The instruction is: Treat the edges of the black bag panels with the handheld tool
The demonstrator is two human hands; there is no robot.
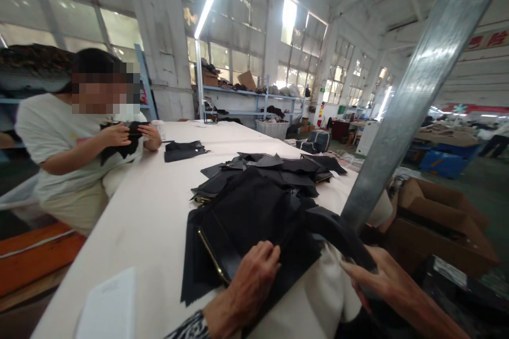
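Note:
My left hand (252,280) grips the edge of a black handbag (254,217) with a thin gold trim, which lies on a sheet of black cloth (194,270). My right hand (382,280) is at the bag's far side, holding a thick black strap (342,235) above a white cloth or stuffing (322,296). Beyond them, a heap of black bags and cloth pieces (266,169) covers the white-topped table (131,212).
Across the table, a co-worker's hands (127,135) hold a black piece, with another black piece (185,151) nearby. A white paper sheet (107,304) lies at the near edge. A steel pole (417,95) rises at right, above a cardboard box (437,222).

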